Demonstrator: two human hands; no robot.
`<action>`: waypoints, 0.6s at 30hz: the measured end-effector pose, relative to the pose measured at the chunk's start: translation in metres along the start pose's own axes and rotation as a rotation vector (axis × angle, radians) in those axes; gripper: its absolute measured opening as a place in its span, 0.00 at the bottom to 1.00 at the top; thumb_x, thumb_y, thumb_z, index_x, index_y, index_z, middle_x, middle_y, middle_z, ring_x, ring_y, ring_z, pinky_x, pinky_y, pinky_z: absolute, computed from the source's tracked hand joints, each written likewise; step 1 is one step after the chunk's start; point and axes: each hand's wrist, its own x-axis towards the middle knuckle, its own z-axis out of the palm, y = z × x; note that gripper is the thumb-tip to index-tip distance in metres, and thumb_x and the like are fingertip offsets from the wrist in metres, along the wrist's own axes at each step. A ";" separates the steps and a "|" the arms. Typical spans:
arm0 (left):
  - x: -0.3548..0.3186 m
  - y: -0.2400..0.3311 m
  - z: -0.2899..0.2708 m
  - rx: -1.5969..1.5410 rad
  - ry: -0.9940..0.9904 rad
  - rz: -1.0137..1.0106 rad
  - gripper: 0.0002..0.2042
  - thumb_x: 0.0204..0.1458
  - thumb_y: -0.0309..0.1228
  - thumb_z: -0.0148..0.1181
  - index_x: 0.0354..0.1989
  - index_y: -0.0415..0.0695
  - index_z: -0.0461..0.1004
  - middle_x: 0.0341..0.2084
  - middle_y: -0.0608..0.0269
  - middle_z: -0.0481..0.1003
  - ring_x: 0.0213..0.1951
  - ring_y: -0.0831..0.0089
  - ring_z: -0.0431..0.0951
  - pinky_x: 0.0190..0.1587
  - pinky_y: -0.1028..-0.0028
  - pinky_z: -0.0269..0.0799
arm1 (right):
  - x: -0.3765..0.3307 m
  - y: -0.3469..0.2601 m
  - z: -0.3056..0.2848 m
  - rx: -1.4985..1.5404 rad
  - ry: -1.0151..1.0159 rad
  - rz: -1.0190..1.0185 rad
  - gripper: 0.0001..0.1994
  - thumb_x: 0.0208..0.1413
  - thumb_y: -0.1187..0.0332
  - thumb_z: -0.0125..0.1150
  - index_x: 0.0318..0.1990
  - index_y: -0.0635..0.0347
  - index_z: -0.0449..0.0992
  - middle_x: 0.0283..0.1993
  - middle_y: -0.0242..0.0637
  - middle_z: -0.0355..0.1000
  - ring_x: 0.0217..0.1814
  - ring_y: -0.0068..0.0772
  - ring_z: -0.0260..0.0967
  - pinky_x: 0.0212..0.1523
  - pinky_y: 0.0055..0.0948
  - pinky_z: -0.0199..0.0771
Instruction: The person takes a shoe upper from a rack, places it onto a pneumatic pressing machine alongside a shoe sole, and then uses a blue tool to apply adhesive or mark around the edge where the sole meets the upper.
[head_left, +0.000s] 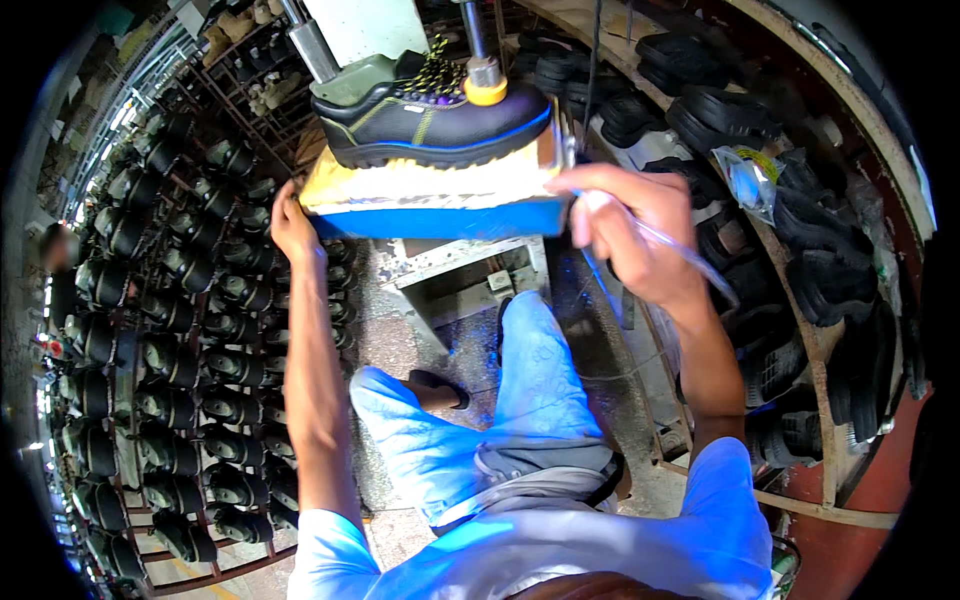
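Yellow pad bears black shoe crosswise, pointing right.

Reaches forward with 2 bare arms. Extends left forearm nearly straight ahead, left hand raised at its far end, fingers pointing up and away. Bends right forearm inward from the elbow, right hand turned toward the left, index finger stretched out, other fingers curled beneath (slightly blurred). Sits with 2 knees bent and spread apart.
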 end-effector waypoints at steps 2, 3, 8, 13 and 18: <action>-0.056 0.030 -0.018 0.003 0.096 0.040 0.16 0.71 0.30 0.48 0.58 0.33 0.76 0.55 0.55 0.78 0.54 0.68 0.77 0.60 0.70 0.70 | 0.002 0.002 0.023 0.252 -0.105 0.204 0.17 0.67 0.73 0.46 0.58 0.64 0.76 0.25 0.38 0.77 0.24 0.25 0.74 0.29 0.26 0.76; -0.098 0.066 -0.013 0.061 0.072 0.025 0.17 0.72 0.32 0.48 0.58 0.33 0.75 0.54 0.59 0.78 0.54 0.71 0.76 0.59 0.71 0.69 | 0.000 0.023 0.040 0.316 -0.095 0.224 0.17 0.69 0.72 0.45 0.60 0.64 0.73 0.25 0.38 0.78 0.24 0.26 0.75 0.30 0.26 0.77; -0.167 0.150 -0.032 0.320 -0.355 0.160 0.18 0.58 0.23 0.67 0.57 0.37 0.78 0.27 0.73 0.73 0.28 0.86 0.69 0.34 0.82 0.69 | 0.027 0.067 0.097 -0.080 0.070 0.046 0.15 0.62 0.68 0.62 0.53 0.65 0.76 0.33 0.57 0.78 0.36 0.60 0.79 0.36 0.45 0.79; -0.051 0.183 0.062 0.596 -0.388 0.864 0.38 0.45 0.32 0.79 0.65 0.37 0.68 0.49 0.50 0.79 0.50 0.56 0.80 0.58 0.61 0.73 | 0.050 0.074 0.093 -0.542 0.045 0.176 0.45 0.38 0.43 0.81 0.56 0.73 0.74 0.48 0.61 0.79 0.53 0.58 0.78 0.57 0.48 0.76; 0.050 0.196 0.084 0.591 -0.985 0.318 0.46 0.35 0.42 0.84 0.64 0.34 0.69 0.52 0.47 0.79 0.55 0.60 0.79 0.62 0.62 0.71 | 0.104 0.127 0.095 -0.234 -0.102 0.362 0.47 0.38 0.43 0.83 0.60 0.69 0.73 0.47 0.49 0.82 0.49 0.43 0.81 0.54 0.38 0.79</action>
